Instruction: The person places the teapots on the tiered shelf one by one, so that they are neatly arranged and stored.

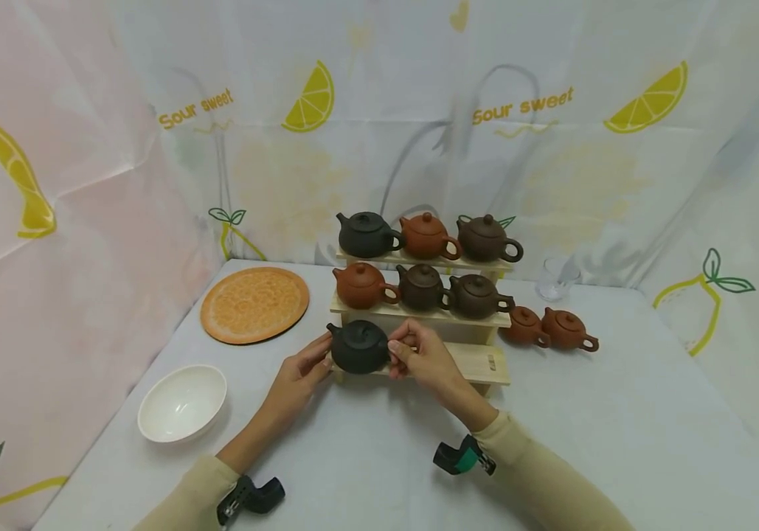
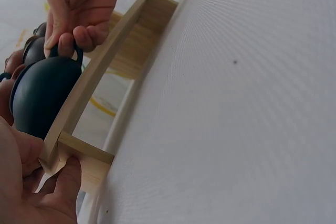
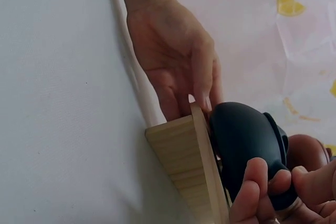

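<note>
A black teapot (image 1: pixel 359 348) sits at the left end of the lowest tier of a stepped wooden shelf (image 1: pixel 462 360). My right hand (image 1: pixel 424 359) pinches its handle between thumb and fingers, as the left wrist view also shows. At the shelf's left end, my left hand (image 1: pixel 301 372) grips the board's edge, close to the spout side of the pot. In the left wrist view, fingers (image 2: pixel 67 182) of that hand press against the shelf's side panel. From the right wrist, the teapot (image 3: pixel 244 135) appears with its base at the board; the exact contact is hard to make out.
Several red, brown and black teapots (image 1: pixel 422 286) fill the upper two tiers. Two red teapots (image 1: pixel 566 330) stand right of the shelf, before a clear glass (image 1: pixel 557 280). At left are a round orange mat (image 1: pixel 254 304) and a white bowl (image 1: pixel 183 403).
</note>
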The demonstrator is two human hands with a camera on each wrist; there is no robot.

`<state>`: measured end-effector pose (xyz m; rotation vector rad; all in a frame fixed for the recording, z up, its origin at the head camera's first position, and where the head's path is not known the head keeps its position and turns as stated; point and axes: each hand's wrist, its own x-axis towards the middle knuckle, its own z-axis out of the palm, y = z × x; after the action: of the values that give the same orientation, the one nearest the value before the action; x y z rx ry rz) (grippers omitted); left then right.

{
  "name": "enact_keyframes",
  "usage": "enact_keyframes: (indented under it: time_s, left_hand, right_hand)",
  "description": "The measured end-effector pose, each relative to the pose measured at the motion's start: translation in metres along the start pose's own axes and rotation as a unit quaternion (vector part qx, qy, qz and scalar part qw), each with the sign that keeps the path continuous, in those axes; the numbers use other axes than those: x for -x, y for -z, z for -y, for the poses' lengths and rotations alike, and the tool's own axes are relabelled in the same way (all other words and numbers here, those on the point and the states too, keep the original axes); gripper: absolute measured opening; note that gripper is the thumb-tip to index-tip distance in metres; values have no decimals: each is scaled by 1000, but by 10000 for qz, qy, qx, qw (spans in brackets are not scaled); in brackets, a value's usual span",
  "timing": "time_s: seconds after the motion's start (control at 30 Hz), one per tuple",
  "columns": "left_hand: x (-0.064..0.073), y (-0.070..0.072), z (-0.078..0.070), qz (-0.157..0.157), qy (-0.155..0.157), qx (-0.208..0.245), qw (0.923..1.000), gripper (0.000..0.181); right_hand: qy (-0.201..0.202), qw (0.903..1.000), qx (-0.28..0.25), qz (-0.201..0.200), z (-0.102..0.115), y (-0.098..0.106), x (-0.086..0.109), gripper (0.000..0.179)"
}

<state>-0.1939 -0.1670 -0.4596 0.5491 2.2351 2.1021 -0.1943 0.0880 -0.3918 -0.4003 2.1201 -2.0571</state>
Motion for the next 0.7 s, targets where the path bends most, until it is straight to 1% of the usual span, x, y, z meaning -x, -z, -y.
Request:
enact_keyframes:
  time_s: [0.2,0.33,0.5,0.6,0.7]
  left_hand:
    - [1,-1,-2,-20,37,71,10000,45]
    - [1,-1,-2,-18,74,71,9999,45]
    - [1,-1,-3,-18,27,76,10000,45]
    - [1,-1,-3,-24,-7,69,10000,45]
    - [0,-1,-3,-27,10,103,9999,46]
  right_hand:
    - [13,9999,155,5,0,0,-1,6]
    - [-7,9999,132,24,-2,-1,-1,5]
    - [-12,9998,196,79,-3,0,0,4]
    - [49,9990,442,73,-2,3,1,3]
    - [136,9972,728,14,-1,7,3,12]
